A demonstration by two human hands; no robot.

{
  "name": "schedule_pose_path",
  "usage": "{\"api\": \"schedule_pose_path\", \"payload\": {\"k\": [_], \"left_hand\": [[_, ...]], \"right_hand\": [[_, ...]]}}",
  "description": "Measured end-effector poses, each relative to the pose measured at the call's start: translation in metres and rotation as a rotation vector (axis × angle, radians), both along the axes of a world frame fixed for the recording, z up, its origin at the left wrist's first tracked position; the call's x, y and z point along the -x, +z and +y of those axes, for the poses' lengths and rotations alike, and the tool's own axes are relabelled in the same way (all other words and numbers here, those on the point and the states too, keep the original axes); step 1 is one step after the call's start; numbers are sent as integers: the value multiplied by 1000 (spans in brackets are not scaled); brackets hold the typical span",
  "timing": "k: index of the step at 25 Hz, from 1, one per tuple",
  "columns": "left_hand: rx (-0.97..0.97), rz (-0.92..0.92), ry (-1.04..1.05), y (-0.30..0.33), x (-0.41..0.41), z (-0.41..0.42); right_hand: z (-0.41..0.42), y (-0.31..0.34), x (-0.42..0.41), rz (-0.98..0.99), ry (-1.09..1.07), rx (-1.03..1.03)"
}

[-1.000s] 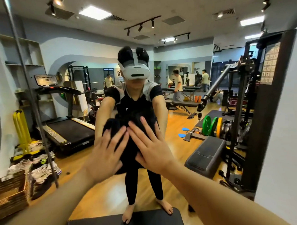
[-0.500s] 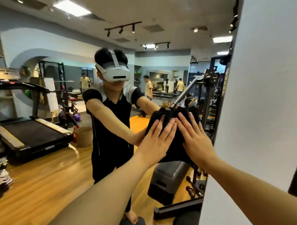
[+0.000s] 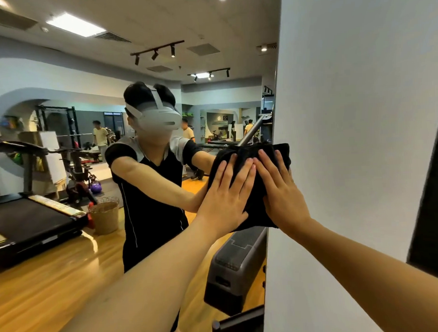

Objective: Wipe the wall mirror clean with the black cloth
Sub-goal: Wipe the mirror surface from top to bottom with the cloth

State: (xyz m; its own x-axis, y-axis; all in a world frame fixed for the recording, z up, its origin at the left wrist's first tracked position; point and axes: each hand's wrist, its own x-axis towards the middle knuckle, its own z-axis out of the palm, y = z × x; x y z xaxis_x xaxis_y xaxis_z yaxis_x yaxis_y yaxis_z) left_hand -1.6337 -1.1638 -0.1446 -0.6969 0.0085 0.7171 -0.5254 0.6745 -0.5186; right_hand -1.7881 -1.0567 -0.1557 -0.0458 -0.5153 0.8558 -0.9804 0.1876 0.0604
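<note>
Both hands, left hand (image 3: 224, 198) and right hand (image 3: 279, 188), press flat-fingered on the black cloth (image 3: 253, 179) at the mirror (image 3: 67, 273)'s right edge

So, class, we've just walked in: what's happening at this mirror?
A person is wiping a wall mirror with a black cloth. Both hands press it flat against the glass, the left hand and right hand side by side with straight fingers. The cloth sits at the mirror's right edge, partly overlapping the white wall.
</note>
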Motion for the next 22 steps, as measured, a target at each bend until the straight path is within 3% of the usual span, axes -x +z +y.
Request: {"api": "schedule_pose_path", "payload": {"k": [4, 9, 12, 16, 20, 22], "left_hand": [[-2, 34, -30, -32, 2, 2], [-15, -102, 62, -127, -13, 7], [27, -111, 73, -157, -18, 6], [158, -152, -22, -118, -18, -10], [159, 0, -75, -28, -8, -16], [166, -35, -112, 9, -8, -21]], "right_hand": [[2, -29, -3, -16, 38, -3], [15, -132, -15, -109, 92, -146], [10, -161, -21, -103, 105, -163], [6, -117, -14, -87, 134, -207], [-1, -18, -7, -75, 136, -98], [-2, 22, -1, -50, 131, -116]]}}
